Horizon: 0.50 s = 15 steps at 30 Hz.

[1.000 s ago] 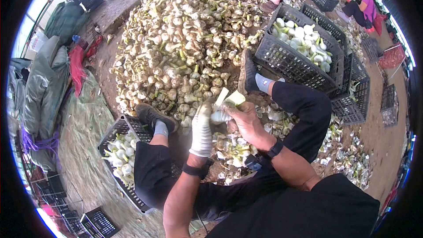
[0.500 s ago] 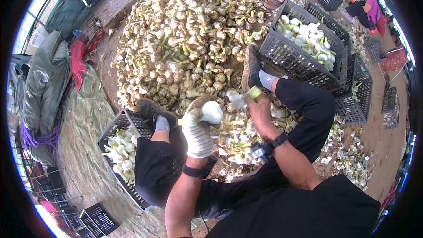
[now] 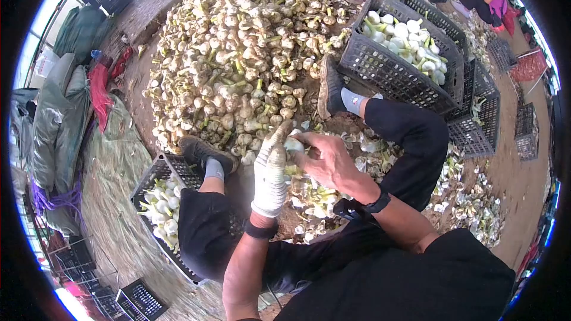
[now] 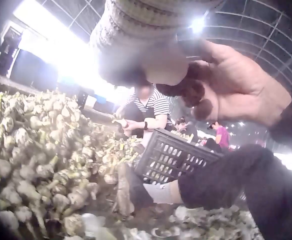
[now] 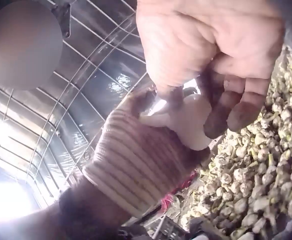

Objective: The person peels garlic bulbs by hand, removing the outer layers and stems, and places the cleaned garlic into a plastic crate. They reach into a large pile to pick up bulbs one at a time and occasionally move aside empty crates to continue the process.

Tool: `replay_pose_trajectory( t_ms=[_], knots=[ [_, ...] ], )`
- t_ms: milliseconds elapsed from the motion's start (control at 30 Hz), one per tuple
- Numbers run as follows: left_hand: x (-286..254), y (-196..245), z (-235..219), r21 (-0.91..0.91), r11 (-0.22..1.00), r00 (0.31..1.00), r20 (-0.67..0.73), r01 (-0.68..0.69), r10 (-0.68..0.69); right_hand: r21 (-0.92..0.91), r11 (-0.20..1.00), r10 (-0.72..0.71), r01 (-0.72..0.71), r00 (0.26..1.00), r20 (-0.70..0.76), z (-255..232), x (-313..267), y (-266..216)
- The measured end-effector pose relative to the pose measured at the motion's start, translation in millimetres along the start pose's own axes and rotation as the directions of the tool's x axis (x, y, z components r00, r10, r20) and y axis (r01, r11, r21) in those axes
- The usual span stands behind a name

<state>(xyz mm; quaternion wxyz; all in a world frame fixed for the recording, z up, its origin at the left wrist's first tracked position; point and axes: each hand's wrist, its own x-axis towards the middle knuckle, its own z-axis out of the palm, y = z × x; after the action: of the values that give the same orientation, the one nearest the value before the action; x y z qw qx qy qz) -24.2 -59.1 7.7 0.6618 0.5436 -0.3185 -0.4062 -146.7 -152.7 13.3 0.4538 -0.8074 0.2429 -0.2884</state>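
Note:
My left hand (image 3: 270, 172), in a white knit glove, holds a white garlic bulb (image 5: 193, 122) in front of the heap. The bare right hand (image 3: 330, 163) meets it from the right, thumb and fingertips pinching the bulb's side. In the head view the fingers cover most of the bulb. From the left wrist, the bulb (image 4: 166, 67) shows as a smooth pale shape between the glove and the bare fingers. Beyond the hands rises a large heap of unpeeled garlic (image 3: 226, 53). Stripped skins (image 3: 315, 202) litter the ground below the hands.
A black crate (image 3: 140, 202) of white peeled garlic stands by my left leg. Larger black crates (image 3: 392, 80), one filled with peeled bulbs, stand beyond my right foot. Another person (image 4: 151, 107) works behind the heap. Green sacks (image 3: 59, 119) lean at the left.
Half a second ago the hands were apart, the right with a loose piece of skin and the left with the bare white bulb. Now the right hand is back at the bulb, without that piece.

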Motion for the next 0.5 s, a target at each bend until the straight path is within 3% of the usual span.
replay_pose_trajectory(
  t_ms=[33,67,200,267,400,500],
  knots=[
    [-2,7,1,-0.048,0.994,0.995,0.022,0.094,-0.093,0.01,0.998,0.068,-0.068,0.997,0.035,0,0,1],
    [-1,4,0,-0.048,0.994,0.995,0.019,0.096,-0.096,0.018,0.99,0.136,-0.137,0.988,0.073,1,-1,2],
    [0,-6,-4,-0.107,0.993,0.998,0.018,0.058,-0.056,0.132,0.977,0.16,-0.165,0.986,0.048,5,-5,11],
    [0,-5,-5,-0.166,0.983,0.997,0.037,0.073,-0.068,-0.019,0.985,0.17,-0.169,0.973,0.153,-3,-3,3],
    [4,1,-4,-0.153,0.987,0.999,0.019,0.048,-0.046,0.019,0.991,0.13,-0.132,0.987,0.096,0,-7,11],
    [4,-1,-5,-0.148,0.987,0.998,0.032,0.06,-0.056,0.182,0.95,0.256,-0.253,0.967,0.004,-1,-9,4]
  ],
)
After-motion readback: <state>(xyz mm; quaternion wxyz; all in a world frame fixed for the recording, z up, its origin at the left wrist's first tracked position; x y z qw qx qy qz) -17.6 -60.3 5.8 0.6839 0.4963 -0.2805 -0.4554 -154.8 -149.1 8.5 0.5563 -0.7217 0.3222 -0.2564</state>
